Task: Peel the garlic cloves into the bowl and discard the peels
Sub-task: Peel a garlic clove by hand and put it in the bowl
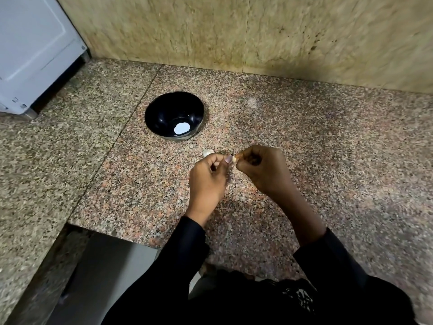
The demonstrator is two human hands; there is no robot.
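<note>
A person's left hand (207, 177) and right hand (264, 168) met above the speckled pink-and-grey granite tabletop (328, 137), the fingers of both curled and pinching a small pale garlic clove (233, 159) held between them. The right fingers appeared to be tugging at the clove's brownish tip, so peeling looked under way rather than finished. At eleven o'clock from the hands stood the round black bowl (164, 109), near but apart, with only a white disc visible on its bottom and no peeled cloves to be seen. Just beyond the left knuckles, at about twelve o'clock, lay a small whitish garlic piece (208, 152) on the stone; whether clove or skin could not be told. The clove was small and probably slippery: too hard a pull could flick it from the pinch onto the tabletop, and loose skin could drift toward the open bowl.
</note>
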